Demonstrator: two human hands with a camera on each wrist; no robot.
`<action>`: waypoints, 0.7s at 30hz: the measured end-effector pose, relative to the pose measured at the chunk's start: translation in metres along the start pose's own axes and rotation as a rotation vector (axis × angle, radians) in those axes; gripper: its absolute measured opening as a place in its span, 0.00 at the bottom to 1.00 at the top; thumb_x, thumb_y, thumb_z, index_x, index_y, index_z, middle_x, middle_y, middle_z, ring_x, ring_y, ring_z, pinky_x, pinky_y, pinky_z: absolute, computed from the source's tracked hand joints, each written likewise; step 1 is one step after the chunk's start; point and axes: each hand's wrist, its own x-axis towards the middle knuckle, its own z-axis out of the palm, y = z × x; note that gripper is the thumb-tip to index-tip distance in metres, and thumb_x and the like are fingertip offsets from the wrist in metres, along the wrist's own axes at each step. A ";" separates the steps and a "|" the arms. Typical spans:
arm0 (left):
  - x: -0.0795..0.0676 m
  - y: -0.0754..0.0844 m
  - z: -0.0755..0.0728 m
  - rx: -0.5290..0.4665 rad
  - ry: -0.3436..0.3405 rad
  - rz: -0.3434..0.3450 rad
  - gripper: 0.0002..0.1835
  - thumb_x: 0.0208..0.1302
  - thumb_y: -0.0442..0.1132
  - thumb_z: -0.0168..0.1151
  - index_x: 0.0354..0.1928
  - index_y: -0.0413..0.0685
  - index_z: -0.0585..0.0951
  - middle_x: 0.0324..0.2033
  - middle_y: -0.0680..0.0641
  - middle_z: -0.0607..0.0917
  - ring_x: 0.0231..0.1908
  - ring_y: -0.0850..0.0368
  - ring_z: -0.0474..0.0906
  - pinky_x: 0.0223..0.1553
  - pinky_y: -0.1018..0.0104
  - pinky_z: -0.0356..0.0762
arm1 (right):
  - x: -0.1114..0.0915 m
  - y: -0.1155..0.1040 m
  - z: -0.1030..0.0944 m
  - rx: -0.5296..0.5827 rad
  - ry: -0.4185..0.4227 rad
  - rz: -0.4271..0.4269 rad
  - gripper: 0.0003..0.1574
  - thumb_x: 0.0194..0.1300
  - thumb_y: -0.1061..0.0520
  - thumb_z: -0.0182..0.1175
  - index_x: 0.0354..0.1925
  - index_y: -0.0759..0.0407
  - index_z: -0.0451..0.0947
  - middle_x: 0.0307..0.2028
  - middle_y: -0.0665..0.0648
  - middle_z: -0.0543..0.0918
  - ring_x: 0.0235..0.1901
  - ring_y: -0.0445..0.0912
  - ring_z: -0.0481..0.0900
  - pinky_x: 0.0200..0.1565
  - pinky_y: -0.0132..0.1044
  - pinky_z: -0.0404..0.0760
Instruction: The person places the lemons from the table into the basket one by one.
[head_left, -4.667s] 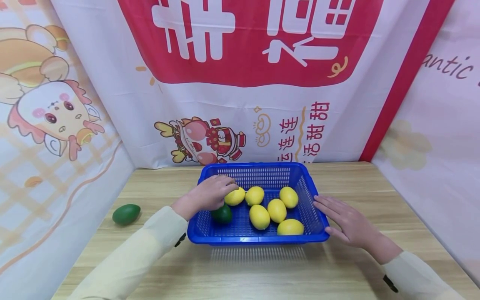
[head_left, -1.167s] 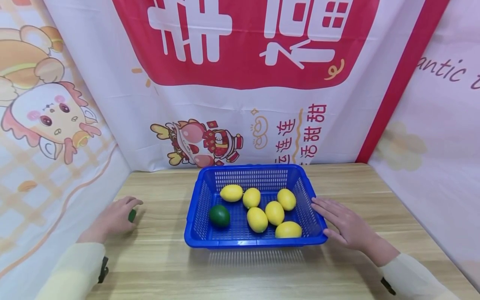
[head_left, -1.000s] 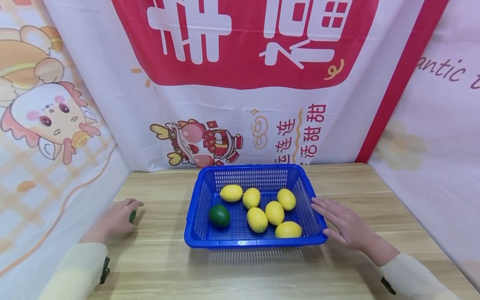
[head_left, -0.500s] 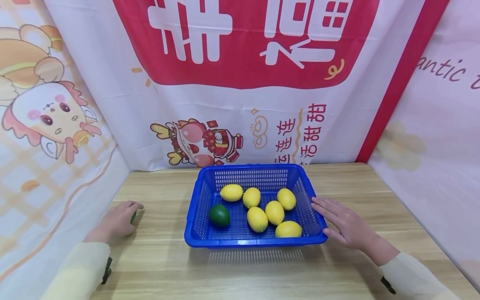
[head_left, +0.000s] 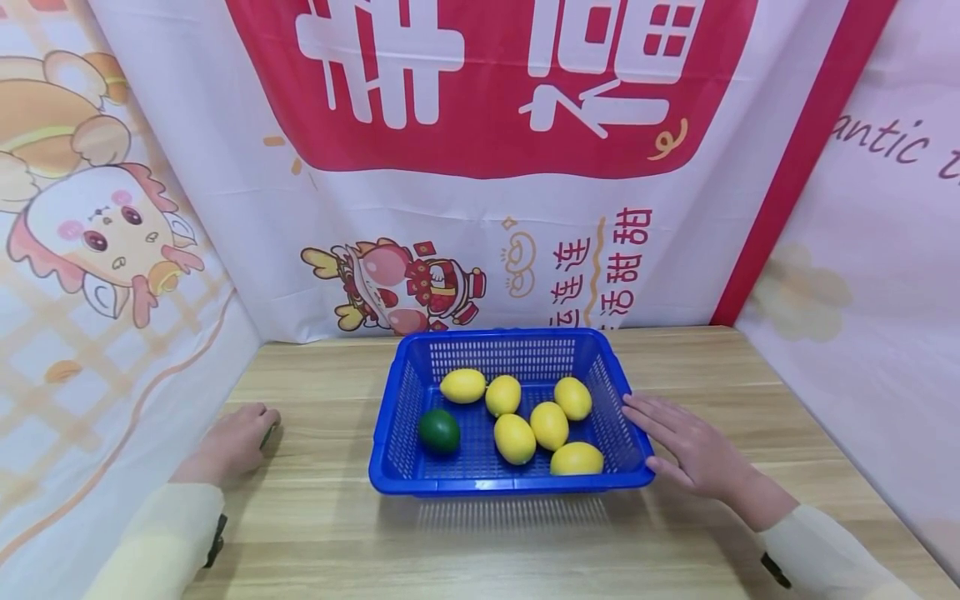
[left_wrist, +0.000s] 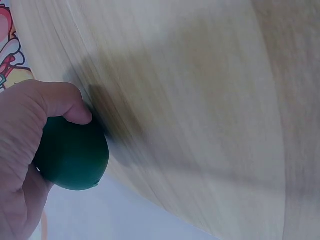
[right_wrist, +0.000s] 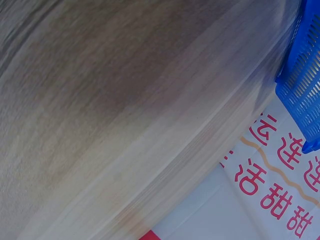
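Observation:
At the left side of the table, my left hand [head_left: 231, 442] grips a dark green avocado [left_wrist: 72, 157]. The left wrist view shows the thumb bent over its top and fingers around its far side; from the head only a sliver shows. My right hand [head_left: 693, 446] rests with straight fingers on the right rim of a blue plastic basket [head_left: 480, 485]. Inside the basket lie several yellow lemons [head_left: 514, 439] and a second dark green avocado [head_left: 438, 432], which sits near the left wall. The right wrist view catches the basket's corner but not the hand.
A wooden table [head_left: 322, 542] carries everything. Printed cloth [head_left: 480, 250] hangs behind it, and more cloth walls [head_left: 847, 275] close in the left and right sides. Bare wood lies between the left hand and the basket.
My left hand left the basket and went to the avocado on the left of the table. Over the last second its fingers closed round it. The right hand stayed on the rim.

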 end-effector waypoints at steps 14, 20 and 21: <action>-0.001 0.001 0.003 0.039 0.025 0.026 0.25 0.30 0.22 0.70 0.38 0.39 0.78 0.30 0.44 0.74 0.30 0.45 0.74 0.31 0.48 0.76 | -0.001 0.001 0.001 0.007 -0.001 0.005 0.39 0.64 0.46 0.60 0.68 0.62 0.67 0.68 0.59 0.68 0.67 0.53 0.65 0.69 0.29 0.46; -0.002 0.001 0.002 0.051 0.038 0.037 0.25 0.29 0.22 0.71 0.37 0.39 0.78 0.30 0.44 0.74 0.30 0.43 0.74 0.30 0.47 0.76 | -0.001 0.001 0.001 0.002 -0.001 0.005 0.39 0.64 0.45 0.59 0.68 0.62 0.67 0.68 0.59 0.68 0.67 0.52 0.65 0.69 0.29 0.46; -0.002 0.002 0.002 0.051 0.045 0.039 0.25 0.29 0.22 0.71 0.37 0.39 0.78 0.30 0.44 0.74 0.30 0.43 0.74 0.30 0.47 0.76 | -0.001 0.001 0.001 0.002 0.000 0.006 0.39 0.64 0.45 0.59 0.68 0.62 0.67 0.68 0.59 0.68 0.67 0.52 0.65 0.69 0.29 0.46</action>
